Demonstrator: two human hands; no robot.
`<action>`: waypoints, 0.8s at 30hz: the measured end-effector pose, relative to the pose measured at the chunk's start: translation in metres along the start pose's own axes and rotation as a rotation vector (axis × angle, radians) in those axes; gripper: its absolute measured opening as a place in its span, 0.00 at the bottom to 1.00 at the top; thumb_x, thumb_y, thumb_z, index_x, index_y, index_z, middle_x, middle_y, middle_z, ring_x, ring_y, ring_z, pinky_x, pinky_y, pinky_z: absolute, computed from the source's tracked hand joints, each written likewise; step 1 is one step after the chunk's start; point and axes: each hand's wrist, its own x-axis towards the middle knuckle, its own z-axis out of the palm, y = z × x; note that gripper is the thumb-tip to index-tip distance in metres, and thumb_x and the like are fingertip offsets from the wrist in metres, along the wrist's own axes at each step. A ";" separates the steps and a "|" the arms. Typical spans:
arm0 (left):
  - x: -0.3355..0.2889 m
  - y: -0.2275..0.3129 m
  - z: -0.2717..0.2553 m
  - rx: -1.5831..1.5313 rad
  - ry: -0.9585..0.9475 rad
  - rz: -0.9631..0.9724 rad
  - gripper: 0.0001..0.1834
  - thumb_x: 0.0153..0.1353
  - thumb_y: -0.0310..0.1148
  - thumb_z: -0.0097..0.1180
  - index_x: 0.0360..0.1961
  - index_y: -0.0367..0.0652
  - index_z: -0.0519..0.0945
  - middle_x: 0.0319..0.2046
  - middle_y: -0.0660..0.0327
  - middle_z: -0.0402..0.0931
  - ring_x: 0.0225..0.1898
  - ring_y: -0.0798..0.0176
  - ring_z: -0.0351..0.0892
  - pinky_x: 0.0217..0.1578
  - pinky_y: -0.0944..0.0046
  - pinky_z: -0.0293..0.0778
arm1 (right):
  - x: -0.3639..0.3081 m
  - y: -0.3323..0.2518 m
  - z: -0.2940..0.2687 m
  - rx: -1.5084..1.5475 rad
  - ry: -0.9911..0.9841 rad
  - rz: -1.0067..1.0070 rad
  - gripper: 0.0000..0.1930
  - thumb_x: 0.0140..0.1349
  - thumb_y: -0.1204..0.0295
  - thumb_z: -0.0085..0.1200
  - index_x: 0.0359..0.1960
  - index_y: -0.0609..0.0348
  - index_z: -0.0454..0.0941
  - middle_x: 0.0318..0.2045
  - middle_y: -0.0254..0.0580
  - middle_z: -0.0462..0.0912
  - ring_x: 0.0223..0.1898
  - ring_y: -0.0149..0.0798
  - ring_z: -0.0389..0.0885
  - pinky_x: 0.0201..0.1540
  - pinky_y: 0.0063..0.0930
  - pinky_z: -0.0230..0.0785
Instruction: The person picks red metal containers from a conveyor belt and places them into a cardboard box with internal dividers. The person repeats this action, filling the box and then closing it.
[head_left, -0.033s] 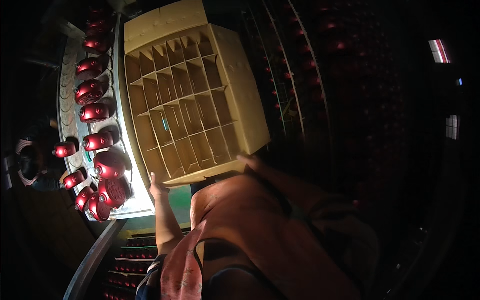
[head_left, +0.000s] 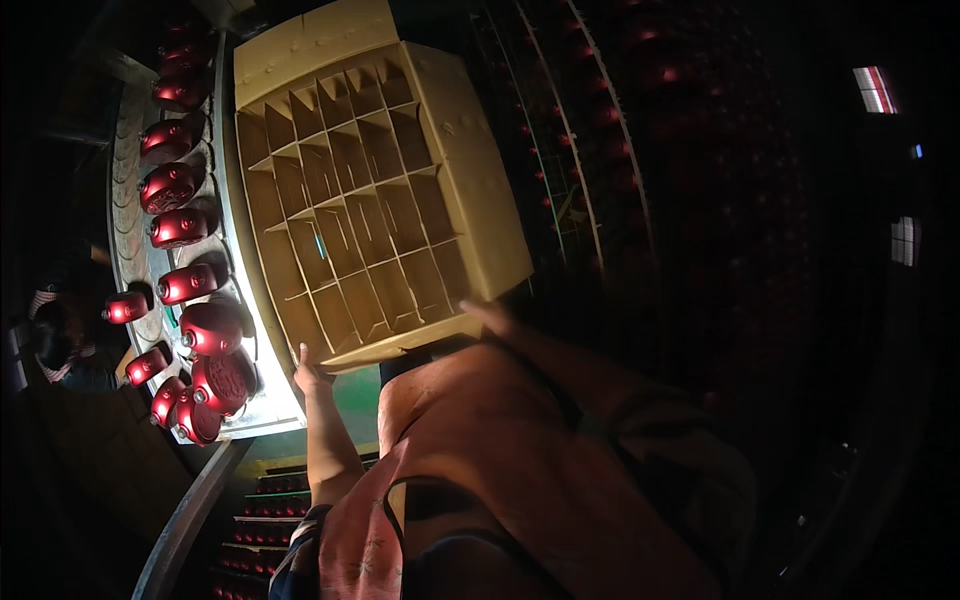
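Note:
An open cardboard box [head_left: 480,180] lies in front of me, split by cardboard dividers [head_left: 345,200] into several cells. No bottles show in the cells; a small light-blue spot is visible in one. My left hand [head_left: 313,375] grips the near left corner, its thumb up along the outside and its other fingers mostly hidden. At the near right corner, my right hand [head_left: 487,318] holds the rim, partly in shadow. Left of the box, red rounded bottles [head_left: 181,228] stand or lean along a lit conveyor [head_left: 275,400].
Another person [head_left: 60,335] is at the far left, beyond the conveyor. Dark racks with many red bottles [head_left: 655,75] fill the right side. More rows of red items [head_left: 265,508] sit low at the left, beside a curved metal rail [head_left: 190,520].
The box, the bottles and the surroundings sit slightly further left in the picture. My right hand has shifted a little leftward along the near right corner. Both hands stay on the box.

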 end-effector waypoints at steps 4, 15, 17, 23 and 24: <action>0.005 0.008 0.003 0.126 0.065 0.103 0.19 0.57 0.35 0.64 0.46 0.36 0.78 0.41 0.58 0.80 0.38 0.58 0.80 0.38 0.59 0.76 | 0.040 -0.011 0.013 0.045 0.117 0.044 0.24 0.57 0.53 0.58 0.42 0.63 0.79 0.35 0.46 0.81 0.37 0.41 0.77 0.43 0.34 0.69; -0.106 -0.012 0.018 -0.480 -0.521 -0.160 0.15 0.60 0.37 0.63 0.47 0.48 0.77 0.32 0.65 0.79 0.23 0.70 0.73 0.24 0.72 0.73 | -0.038 -0.042 -0.120 0.184 0.292 0.016 0.13 0.49 0.67 0.59 0.34 0.60 0.79 0.30 0.39 0.81 0.33 0.37 0.79 0.39 0.33 0.70; -0.126 -0.006 0.031 -0.510 -0.606 0.069 0.08 0.59 0.35 0.64 0.37 0.50 0.78 0.28 0.68 0.78 0.23 0.72 0.72 0.29 0.70 0.70 | -0.036 -0.042 -0.134 0.223 0.300 0.118 0.13 0.50 0.65 0.57 0.35 0.59 0.79 0.31 0.40 0.81 0.34 0.39 0.79 0.40 0.34 0.70; -0.195 0.048 0.051 -0.090 -0.618 0.501 0.28 0.48 0.24 0.70 0.51 0.40 0.74 0.45 0.61 0.75 0.47 0.65 0.73 0.49 0.63 0.69 | -0.050 -0.057 -0.143 0.319 0.210 0.101 0.14 0.54 0.65 0.50 0.38 0.59 0.77 0.36 0.47 0.81 0.41 0.46 0.80 0.47 0.42 0.71; -0.198 0.063 0.056 -0.086 -0.562 0.473 0.30 0.48 0.25 0.70 0.53 0.39 0.72 0.47 0.59 0.75 0.47 0.64 0.73 0.50 0.62 0.69 | -0.049 -0.063 -0.136 0.263 0.263 0.122 0.14 0.55 0.65 0.50 0.39 0.59 0.77 0.37 0.46 0.82 0.42 0.46 0.80 0.51 0.42 0.70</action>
